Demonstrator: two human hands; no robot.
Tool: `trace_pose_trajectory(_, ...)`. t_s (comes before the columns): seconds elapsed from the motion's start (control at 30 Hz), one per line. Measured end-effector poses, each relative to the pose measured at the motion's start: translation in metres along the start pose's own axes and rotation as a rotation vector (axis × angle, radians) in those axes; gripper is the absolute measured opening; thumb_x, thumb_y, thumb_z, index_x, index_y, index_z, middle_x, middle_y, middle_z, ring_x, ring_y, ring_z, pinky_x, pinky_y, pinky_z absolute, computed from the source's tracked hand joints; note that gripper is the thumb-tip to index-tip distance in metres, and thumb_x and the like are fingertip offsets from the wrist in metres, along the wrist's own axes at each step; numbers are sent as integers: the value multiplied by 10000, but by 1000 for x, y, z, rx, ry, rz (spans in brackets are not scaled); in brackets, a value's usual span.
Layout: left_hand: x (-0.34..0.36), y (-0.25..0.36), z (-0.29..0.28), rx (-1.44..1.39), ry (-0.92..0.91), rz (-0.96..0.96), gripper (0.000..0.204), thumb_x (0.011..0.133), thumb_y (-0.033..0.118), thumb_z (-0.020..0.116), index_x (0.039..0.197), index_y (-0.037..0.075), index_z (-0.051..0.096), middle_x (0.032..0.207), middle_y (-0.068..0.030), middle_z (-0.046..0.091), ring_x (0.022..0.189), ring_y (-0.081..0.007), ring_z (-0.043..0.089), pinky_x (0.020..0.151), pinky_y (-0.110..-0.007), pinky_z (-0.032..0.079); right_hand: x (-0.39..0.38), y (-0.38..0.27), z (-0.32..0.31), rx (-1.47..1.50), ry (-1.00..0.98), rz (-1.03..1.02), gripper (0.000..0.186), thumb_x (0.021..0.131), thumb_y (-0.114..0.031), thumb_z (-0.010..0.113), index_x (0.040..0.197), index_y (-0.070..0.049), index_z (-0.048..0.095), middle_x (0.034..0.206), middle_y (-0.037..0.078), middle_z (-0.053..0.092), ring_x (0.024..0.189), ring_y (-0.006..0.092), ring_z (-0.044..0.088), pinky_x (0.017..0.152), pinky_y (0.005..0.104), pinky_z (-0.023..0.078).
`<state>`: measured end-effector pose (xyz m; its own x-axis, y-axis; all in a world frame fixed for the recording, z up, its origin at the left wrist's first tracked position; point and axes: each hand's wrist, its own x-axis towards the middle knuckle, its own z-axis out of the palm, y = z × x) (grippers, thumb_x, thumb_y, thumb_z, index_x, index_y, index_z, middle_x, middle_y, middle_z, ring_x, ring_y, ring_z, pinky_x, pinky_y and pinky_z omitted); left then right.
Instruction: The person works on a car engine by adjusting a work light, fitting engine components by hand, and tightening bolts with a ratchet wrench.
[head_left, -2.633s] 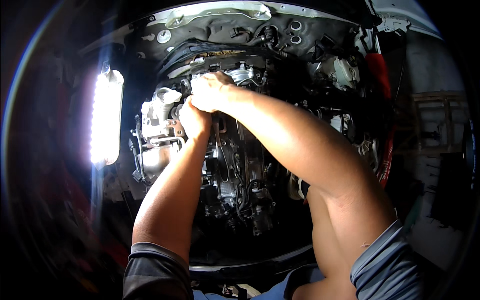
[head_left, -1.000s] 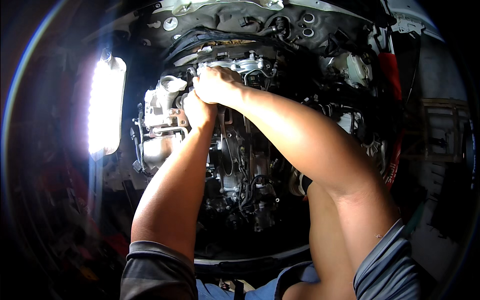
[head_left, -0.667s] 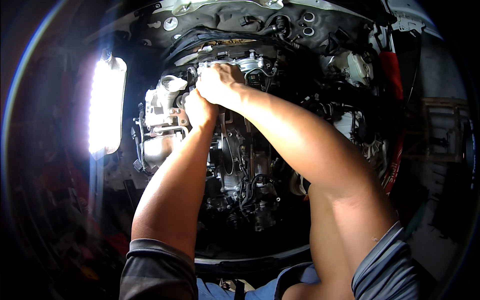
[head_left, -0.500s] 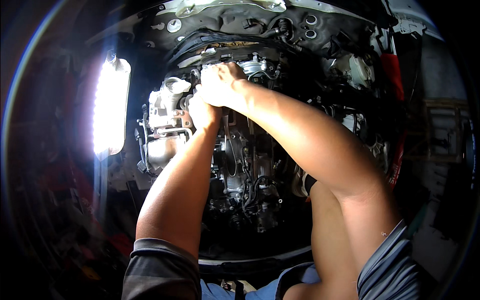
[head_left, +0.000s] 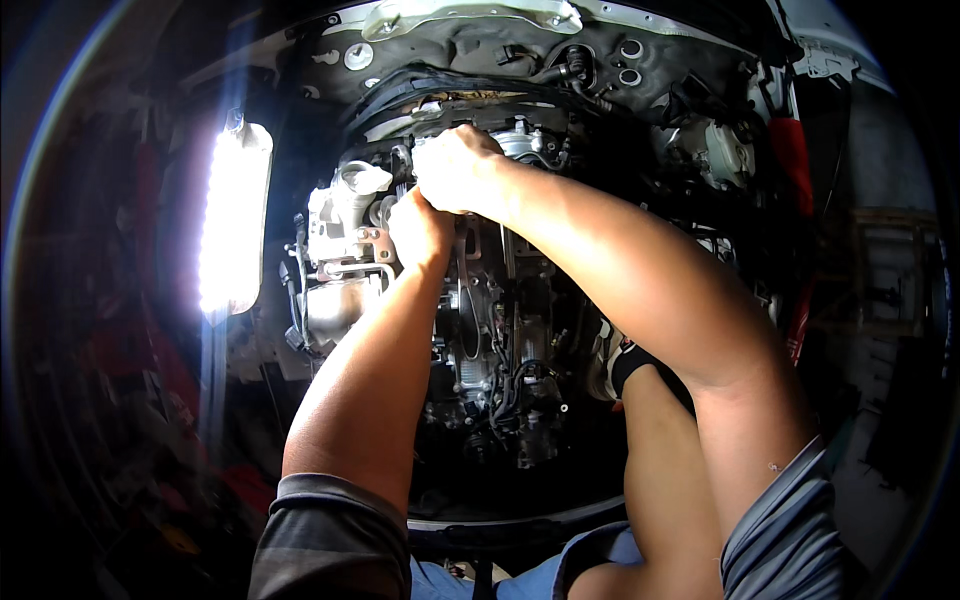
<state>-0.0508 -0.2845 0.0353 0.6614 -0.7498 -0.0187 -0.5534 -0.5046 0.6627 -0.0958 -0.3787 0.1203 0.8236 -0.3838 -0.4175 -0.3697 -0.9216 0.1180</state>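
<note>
My right hand [head_left: 458, 165] is closed over the upper engine [head_left: 470, 330], beside a silver metal assembly [head_left: 522, 142], with its fingers curled. My left hand [head_left: 418, 225] is closed just below it, touching it and partly covered by it. What the fingers of both hold is hidden. Left of my hands are a silver pipe fitting [head_left: 355, 200], a bracket with bolts [head_left: 375, 243] and a rounded metal canister [head_left: 336, 310].
A bright work lamp [head_left: 232, 220] stands at the left. Behind are the dark firewall [head_left: 470, 50] and a pale reservoir [head_left: 732, 150]; a red cover [head_left: 792, 160] hangs along the right edge. My bare leg [head_left: 655, 460] reaches into the engine bay at the lower right.
Both hands stay together at the upper left of the engine, the right one shifting slightly in its grip. The scene has slid a little to the right as the camera moved.
</note>
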Motion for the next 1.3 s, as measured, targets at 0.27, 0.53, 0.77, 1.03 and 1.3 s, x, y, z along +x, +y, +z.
trace_pose_trajectory(0.27,2,-9,-1,-33,39,81,146,846,155,667,926,36,692,910,-206,720,878,-392,706,786,-455,552,-6,-4,-7,191,42,57,250,874,-255,637,1027,-113,774,1047,99,756,997,246,723,836,386,582)
trace_pose_trajectory(0.53,3,-11,10,-168,194,209,150,847,164,681,912,30,699,886,-215,719,852,-398,710,770,-457,554,-10,3,10,507,78,145,318,921,-295,558,1019,-71,761,1077,151,734,1026,288,703,915,432,535)
trace_pose_trajectory(0.77,3,-5,2,24,-54,46,181,835,163,698,941,18,676,903,-232,712,872,-392,705,782,-461,548,-9,1,-2,49,115,-65,282,911,-282,599,1000,-71,763,1029,109,756,973,250,728,834,411,580)
trace_pose_trajectory(1.03,5,-15,9,-139,96,49,107,834,131,684,856,28,664,882,-196,707,837,-381,699,767,-424,540,1,9,8,268,97,76,261,936,-270,565,1048,-145,765,1060,64,743,1018,254,696,895,462,511)
trace_pose_trajectory(1.3,5,-17,13,-146,57,136,139,849,144,647,930,41,696,892,-208,707,849,-395,695,768,-447,542,-6,8,-7,62,-18,-9,275,849,-209,650,1066,-83,762,1132,113,736,1066,258,703,903,411,558)
